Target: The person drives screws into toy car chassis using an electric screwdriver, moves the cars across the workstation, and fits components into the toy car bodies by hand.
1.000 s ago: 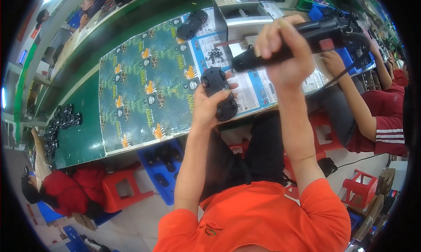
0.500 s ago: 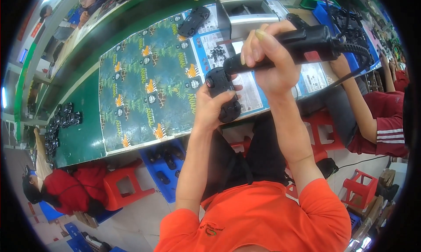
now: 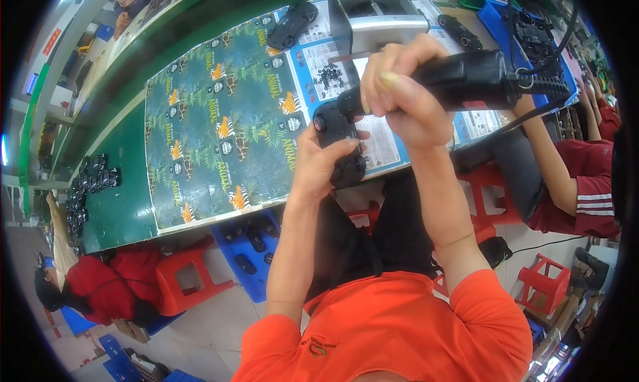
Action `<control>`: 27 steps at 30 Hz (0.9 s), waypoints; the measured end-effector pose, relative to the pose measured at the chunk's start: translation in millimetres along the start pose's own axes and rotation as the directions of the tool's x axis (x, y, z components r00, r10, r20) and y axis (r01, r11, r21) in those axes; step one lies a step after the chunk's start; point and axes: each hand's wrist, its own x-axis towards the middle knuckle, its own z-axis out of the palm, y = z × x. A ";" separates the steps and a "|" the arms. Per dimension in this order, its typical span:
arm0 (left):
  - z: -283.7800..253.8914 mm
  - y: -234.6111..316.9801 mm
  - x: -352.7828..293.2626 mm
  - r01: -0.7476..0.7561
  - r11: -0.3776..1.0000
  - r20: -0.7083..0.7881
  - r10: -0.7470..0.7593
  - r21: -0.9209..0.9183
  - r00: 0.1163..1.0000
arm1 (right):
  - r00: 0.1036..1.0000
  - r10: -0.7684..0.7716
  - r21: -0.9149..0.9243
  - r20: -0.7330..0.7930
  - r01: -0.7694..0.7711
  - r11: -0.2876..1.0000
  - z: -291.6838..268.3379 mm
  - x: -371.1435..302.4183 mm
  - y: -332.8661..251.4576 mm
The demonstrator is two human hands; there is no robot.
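My left hand is closed around a black toy car chassis above the table's front edge, thumb across its middle. In my right hand is a black electric screwdriver, its cord trailing off to the right. The tool's nose meets the far end of the chassis; the bit's tip is hidden there. Just beyond lies a scatter of small black parts on a printed sheet. Another black car chassis rests farther back, left of a grey machine.
A patterned animal-print sheet covers the green table. Black parts sit at its left end. At the right stands a blue bin of black parts, beside a person in a maroon shirt. Below the table is a blue tray.
The screwdriver's nose has shifted slightly right and stays at the chassis. My left hand keeps its hold. The view has moved a little.
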 end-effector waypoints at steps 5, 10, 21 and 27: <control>2.5 2.9 -2.6 0.015 1.000 -0.017 -0.015 0.013 1.000 | 0.999 0.023 0.022 -0.022 -0.022 1.000 0.1 -1.6 0.9; 2.8 -0.1 -2.8 -0.007 1.000 -0.002 0.007 0.017 1.000 | 0.998 0.007 0.010 -0.068 -0.006 1.000 4.8 -5.8 -4.4; -13.6 -13.0 3.2 -0.025 0.810 -0.124 -0.060 -0.586 0.990 | 0.974 -0.160 0.036 -0.160 0.167 0.985 -33.0 20.9 -52.6; -9.8 -18.7 -0.7 -0.076 0.904 -0.123 0.026 -0.420 0.992 | 0.947 -0.090 -0.305 -0.308 -0.009 0.952 -39.7 38.3 -53.0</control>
